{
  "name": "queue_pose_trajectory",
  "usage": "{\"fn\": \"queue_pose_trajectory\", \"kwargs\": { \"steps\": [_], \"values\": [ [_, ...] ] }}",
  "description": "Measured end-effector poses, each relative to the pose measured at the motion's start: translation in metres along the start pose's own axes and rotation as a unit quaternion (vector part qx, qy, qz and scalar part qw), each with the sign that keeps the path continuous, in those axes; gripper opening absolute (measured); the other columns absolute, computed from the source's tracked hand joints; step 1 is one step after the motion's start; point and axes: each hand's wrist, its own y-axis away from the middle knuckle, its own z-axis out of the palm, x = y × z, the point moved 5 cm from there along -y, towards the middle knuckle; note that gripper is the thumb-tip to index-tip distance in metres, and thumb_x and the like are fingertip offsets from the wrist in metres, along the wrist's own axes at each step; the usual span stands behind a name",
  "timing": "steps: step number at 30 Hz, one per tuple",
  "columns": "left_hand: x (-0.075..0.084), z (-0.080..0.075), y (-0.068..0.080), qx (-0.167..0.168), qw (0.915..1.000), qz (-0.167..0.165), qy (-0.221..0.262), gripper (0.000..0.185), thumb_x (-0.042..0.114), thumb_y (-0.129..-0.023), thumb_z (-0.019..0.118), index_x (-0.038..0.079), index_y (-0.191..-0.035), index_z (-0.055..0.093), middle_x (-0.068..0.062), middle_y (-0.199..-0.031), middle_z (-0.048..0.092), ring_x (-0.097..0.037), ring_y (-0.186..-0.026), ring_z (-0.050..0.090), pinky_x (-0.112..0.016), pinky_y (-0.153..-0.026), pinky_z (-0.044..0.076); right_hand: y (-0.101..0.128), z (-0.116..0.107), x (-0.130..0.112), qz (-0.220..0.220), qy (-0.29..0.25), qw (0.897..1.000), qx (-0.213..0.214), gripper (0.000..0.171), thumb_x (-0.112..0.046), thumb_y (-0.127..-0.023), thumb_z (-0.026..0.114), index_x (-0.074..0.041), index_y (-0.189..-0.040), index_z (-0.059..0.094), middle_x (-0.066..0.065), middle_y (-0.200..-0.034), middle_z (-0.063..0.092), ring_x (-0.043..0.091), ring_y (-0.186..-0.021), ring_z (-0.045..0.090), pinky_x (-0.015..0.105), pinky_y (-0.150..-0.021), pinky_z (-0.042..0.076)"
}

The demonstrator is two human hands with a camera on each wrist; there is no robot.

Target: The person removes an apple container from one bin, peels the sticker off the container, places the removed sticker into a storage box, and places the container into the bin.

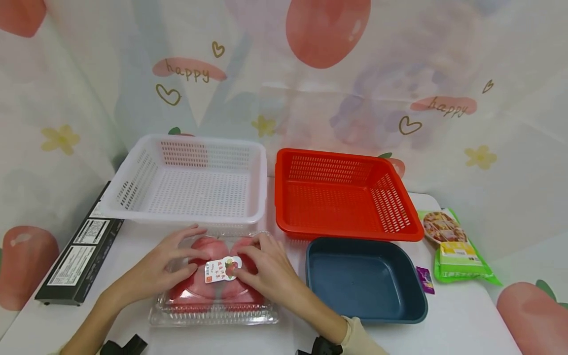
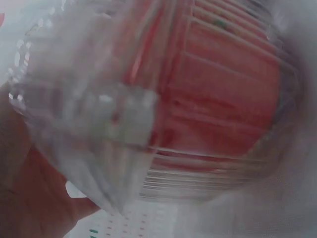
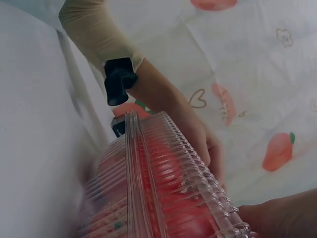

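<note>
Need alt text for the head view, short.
Both hands, left hand and right hand, rest on a clear plastic clamshell of red fruit on a white table. Behind it sit an empty white basket and red basket, with a dark blue tray to the right.

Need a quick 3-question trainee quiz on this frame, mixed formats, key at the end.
1. True or false: both hands rest on the clear ribbed plastic clamshell box of red fruit.
2. Which container sits directly right of that box? A) white perforated plastic basket B) dark blue plastic tray C) red perforated plastic basket
3. Fill in: the right hand touches the box lid beside a small printed ____.

Key: 1 true; the left hand lies flat on the lid too. 2 B. 3 label.
</note>
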Motion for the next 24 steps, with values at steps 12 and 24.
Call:
{"fn": "queue_pose_trajectory", "kwargs": {
  "steps": [12, 24],
  "values": [
    [-0.015, 0.005, -0.009, 0.007, 0.9985, 0.051, 0.016, 0.036, 0.012, -0.086, 0.07, 0.039, -0.111, 0.07, -0.002, -0.147, 0.046, -0.016, -0.139, 0.032, -0.052, -0.106, 0.033, -0.006, 0.007, 0.003, 0.005, -0.034, 0.999, 0.013, 0.016, -0.03, -0.081, 0.077, -0.021, -0.093, 0.072, -0.005, -0.093, 0.062, 0.011, -0.092, 0.052, 0.034, -0.09, 0.04],
    [-0.03, 0.012, 0.001, 0.047, 0.9969, 0.031, 0.056, 0.047, -0.002, -0.086, 0.058, 0.026, -0.122, 0.065, -0.006, -0.149, 0.041, -0.007, -0.14, 0.027, -0.013, -0.111, 0.017, -0.004, 0.02, 0.002, -0.021, 0.01, 0.994, 0.106, 0.008, -0.019, -0.082, 0.074, -0.021, -0.084, 0.067, -0.01, -0.085, 0.066, 0.009, -0.086, 0.054, 0.031, -0.086, 0.041]
  ]
}}
